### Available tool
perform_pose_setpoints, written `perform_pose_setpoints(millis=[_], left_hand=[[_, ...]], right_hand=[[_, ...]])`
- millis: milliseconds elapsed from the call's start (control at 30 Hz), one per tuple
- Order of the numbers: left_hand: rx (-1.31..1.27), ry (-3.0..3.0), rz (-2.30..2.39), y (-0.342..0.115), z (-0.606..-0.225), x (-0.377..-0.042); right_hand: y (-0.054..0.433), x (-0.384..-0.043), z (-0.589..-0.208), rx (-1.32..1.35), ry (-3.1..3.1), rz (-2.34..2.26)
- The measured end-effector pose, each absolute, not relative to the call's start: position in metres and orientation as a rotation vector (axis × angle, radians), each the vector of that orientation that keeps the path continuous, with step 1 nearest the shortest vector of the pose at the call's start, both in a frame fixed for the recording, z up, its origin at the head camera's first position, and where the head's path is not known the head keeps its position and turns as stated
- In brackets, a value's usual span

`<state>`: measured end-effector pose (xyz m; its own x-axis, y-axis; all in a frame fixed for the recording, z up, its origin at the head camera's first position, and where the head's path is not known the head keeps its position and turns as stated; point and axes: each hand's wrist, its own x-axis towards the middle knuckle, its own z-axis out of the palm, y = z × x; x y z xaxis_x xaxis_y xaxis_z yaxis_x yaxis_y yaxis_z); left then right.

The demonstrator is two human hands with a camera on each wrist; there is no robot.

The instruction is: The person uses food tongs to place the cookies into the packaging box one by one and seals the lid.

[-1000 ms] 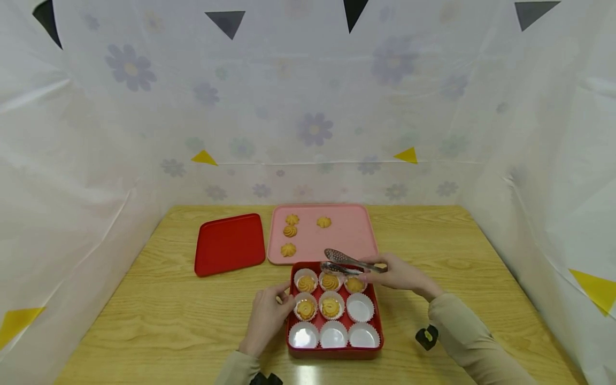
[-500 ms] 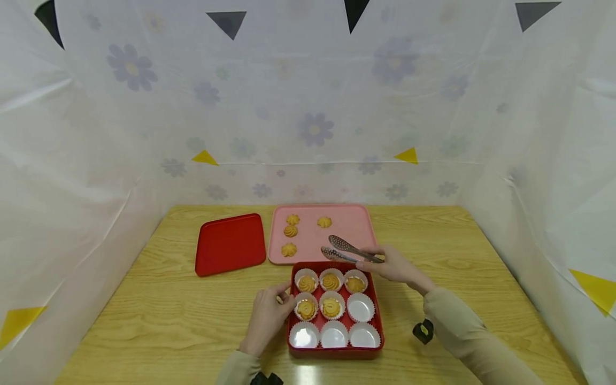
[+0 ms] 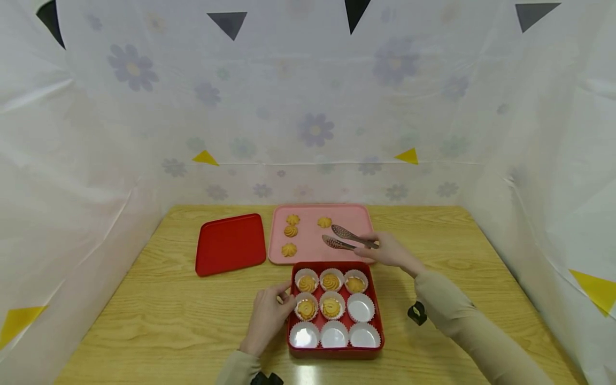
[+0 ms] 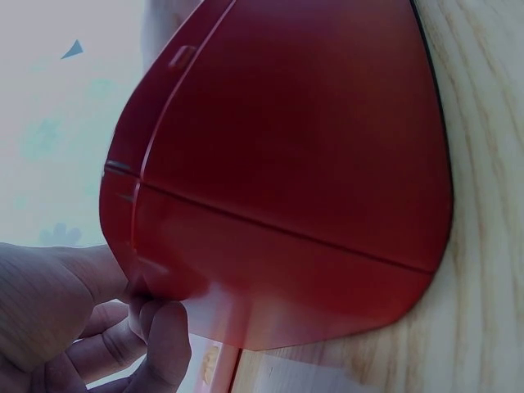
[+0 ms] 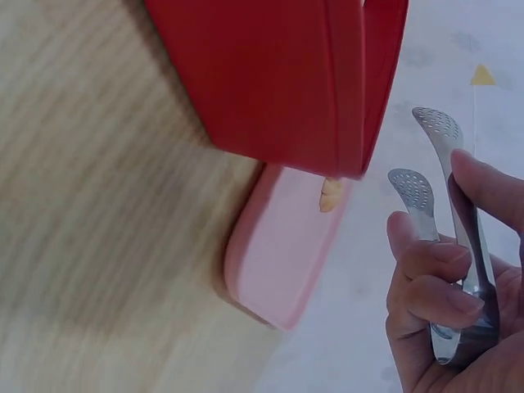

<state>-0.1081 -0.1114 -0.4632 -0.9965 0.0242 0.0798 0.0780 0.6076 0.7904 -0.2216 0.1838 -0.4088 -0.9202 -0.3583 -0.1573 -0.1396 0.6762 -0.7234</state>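
A red box (image 3: 335, 354) holds white paper cups in three rows of three. Swirled cookies (image 3: 330, 307) sit in the back row of cups and in two of the middle row; the right middle cup (image 3: 360, 308) and the front row hold none. At its left side my left hand (image 3: 267, 318) pinches the rim between thumb and fingers, as the left wrist view shows. My right hand (image 3: 392, 251) grips metal tongs (image 5: 464, 221), their perforated tips apart with nothing between them. The tongs hang over the pink tray (image 3: 353, 214), where several cookies (image 3: 289, 249) lie.
An empty red tray or lid (image 3: 230, 245) lies left of the pink tray on the wooden table (image 3: 159, 315). White flowered sheeting (image 3: 313, 176) encloses the back and both sides.
My right hand has moved up and away from the box's back right cup, carrying the tongs over the pink tray. The tong tips have spread wider. My left hand stays put.
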Motion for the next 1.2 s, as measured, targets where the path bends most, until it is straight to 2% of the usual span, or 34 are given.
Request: perform_pose_setpoints(millis=[233,633,933,1200], left_hand=[[-0.097,-2.752,-1.361,-0.111,-0.463,-0.108],[-0.102,-2.742,-1.347,-0.111,-0.463,-0.108],[-0.115,-2.741,-1.378,-0.112,-0.464,-0.107],[-0.124,-2.736,-1.364,-0.111,-0.465,-0.106]], right_hand=[[0.175,-0.245,-0.392,-0.451,2.616,-0.94],[0.153,-0.28,-0.366,-0.267,2.587,-0.682],[0.135,-0.308,-0.37,-0.179,2.588,-0.562],[0.126,-0.319,-0.376,-0.155,2.613,-0.478]])
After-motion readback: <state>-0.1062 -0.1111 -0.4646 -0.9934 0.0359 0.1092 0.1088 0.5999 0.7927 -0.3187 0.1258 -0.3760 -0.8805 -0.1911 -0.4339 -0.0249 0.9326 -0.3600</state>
